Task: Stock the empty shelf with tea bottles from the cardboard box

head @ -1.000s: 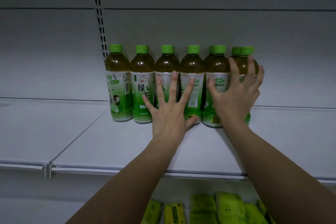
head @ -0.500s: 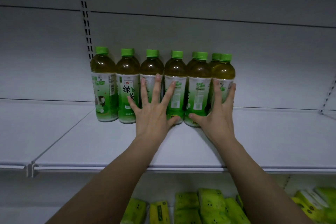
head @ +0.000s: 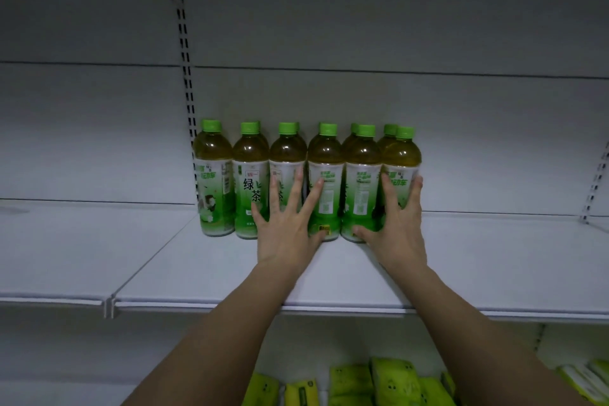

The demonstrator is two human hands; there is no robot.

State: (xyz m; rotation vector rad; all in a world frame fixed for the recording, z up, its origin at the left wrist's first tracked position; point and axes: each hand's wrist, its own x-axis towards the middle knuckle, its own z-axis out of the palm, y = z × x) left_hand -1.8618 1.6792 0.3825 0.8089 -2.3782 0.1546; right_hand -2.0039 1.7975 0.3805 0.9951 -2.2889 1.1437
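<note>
Several green-capped tea bottles (head: 250,175) stand in two rows at the back of the white shelf (head: 494,267), next to the slotted upright. My left hand (head: 285,227) lies flat with spread fingers against the middle front bottles. My right hand (head: 398,231) presses on the rightmost front bottle (head: 400,155), its fingers spread over the label and round the bottle's right side, its thumb at the base of the neighbouring bottle. Neither hand lifts a bottle. The cardboard box is not in view.
A slotted upright (head: 186,76) rises behind the leftmost bottle, and another (head: 596,181) stands at the far right. A separate shelf panel (head: 66,247) adjoins on the left. Yellow-green packs (head: 392,379) lie on the shelf below.
My right hand has slid down from the bottle shoulders to the rightmost bottle's label and base. The left hand stays flat on the middle bottles. The front bottles now stand closer together.
</note>
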